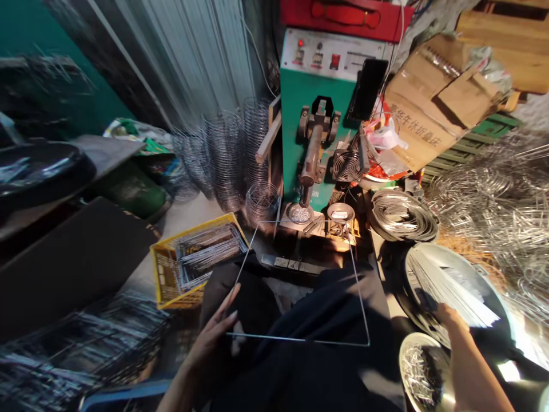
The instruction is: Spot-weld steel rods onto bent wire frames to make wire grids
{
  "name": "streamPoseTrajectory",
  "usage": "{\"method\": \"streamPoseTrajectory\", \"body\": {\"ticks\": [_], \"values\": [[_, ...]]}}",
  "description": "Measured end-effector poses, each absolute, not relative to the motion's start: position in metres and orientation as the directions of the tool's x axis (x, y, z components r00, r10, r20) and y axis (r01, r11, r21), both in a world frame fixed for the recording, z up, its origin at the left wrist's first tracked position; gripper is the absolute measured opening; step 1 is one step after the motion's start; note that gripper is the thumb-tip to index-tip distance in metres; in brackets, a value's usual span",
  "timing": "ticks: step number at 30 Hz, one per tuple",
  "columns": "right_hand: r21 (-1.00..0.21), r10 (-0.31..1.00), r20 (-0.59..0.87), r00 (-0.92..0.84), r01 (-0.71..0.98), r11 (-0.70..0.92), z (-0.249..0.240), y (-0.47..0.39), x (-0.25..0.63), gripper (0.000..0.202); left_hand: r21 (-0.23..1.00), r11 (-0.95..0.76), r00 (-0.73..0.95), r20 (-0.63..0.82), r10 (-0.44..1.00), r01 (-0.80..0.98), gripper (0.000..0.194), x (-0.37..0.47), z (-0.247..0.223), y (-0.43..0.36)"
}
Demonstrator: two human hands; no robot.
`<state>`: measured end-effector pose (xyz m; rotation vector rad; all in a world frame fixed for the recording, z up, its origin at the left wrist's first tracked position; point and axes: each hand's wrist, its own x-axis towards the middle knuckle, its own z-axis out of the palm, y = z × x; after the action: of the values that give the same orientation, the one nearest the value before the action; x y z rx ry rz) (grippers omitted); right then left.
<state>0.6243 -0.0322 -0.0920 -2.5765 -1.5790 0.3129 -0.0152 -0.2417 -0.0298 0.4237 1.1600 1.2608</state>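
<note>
Head view, left hand (217, 332) pinching thin rectangular wire frame (300, 340)

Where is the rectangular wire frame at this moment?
In the head view, the rectangular wire frame lies across the person's lap at lower centre, before the green machine; the left hand holds its left side.

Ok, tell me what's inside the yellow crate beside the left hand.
The yellow crate holds bundles of thin straight metal wires lying lengthwise, filling most of it. They cover its floor, so anything beneath cannot be seen. The left hand holds a wire frame beside it.
</note>
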Motion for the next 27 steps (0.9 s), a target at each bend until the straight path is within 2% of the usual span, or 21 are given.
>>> {"method": "streamPoseTrajectory", "body": {"ticks": [2,4,9,11,13,16,19,21,23,25,27], "values": [[-0.127,0.828,-0.26,0.497,0.832,-0.54,-0.093,-0.032,0.627,0.041,0.801,0.352,-0.086,-0.444,0.892,-0.484,0.094,-0.013,-0.027,-0.234],[-0.075,0.791,-0.324,0.519,0.82,-0.568,-0.094,-0.032,0.628,0.037,0.807,0.38,-0.067,-0.455,0.888,-0.452,0.096,-0.011,-0.024,-0.229],[-0.008,0.785,-0.329,0.525,0.83,-0.558,-0.096,-0.028,0.631,0.016,0.804,0.398,-0.068,-0.472,0.879,-0.442,0.101,0.0,-0.019,-0.221],[-0.011,0.796,-0.32,0.514,0.838,-0.546,-0.091,-0.029,0.633,0.016,0.809,0.397,-0.079,-0.473,0.878,-0.434,0.1,0.006,-0.018,-0.218],[-0.077,0.847,-0.295,0.442,0.873,-0.482,-0.08,-0.035,0.634,0.028,0.813,0.398,-0.096,-0.477,0.873,-0.425,0.099,0.008,-0.017,-0.217],[-0.21,0.949,-0.159,0.273,0.93,-0.303,-0.05,-0.055,0.628,0.043,0.798,0.396,-0.149,-0.506,0.85,-0.454,0.102,0.006,-0.017,-0.216],[-0.244,0.978,-0.013,0.208,0.948,-0.205,-0.015,-0.078,0.6,0.049,0.789,0.388,-0.175,-0.517,0.838,-0.476,0.105,0.006,-0.017,-0.212],[-0.286,0.98,0.082,0.179,0.947,-0.149,0.005,-0.09,0.562,0.052,0.787,0.376,-0.144,-0.498,0.855,-0.49,0.105,0.012,-0.017,-0.206],[-0.36,0.975,0.197,0.099,0.933,-0.022,0.018,-0.097,0.509,0.052,0.781,0.367,-0.104,-0.477,0.873,-0.506,0.103,0.022,-0.017,-0.199],[-0.45,0.976,0.205,-0.07,0.879,0.157,0.024,-0.1,0.449,0.048,0.776,0.372,-0.07,-0.468,0.881,-0.509,0.102,0.031,-0.016,-0.194],[-0.509,0.965,0.18,-0.19,0.822,0.257,0.024,-0.099,0.392,0.046,0.773,0.378,-0.046,-0.463,0.885,-0.51,0.102,0.037,-0.014,-0.192]]}}
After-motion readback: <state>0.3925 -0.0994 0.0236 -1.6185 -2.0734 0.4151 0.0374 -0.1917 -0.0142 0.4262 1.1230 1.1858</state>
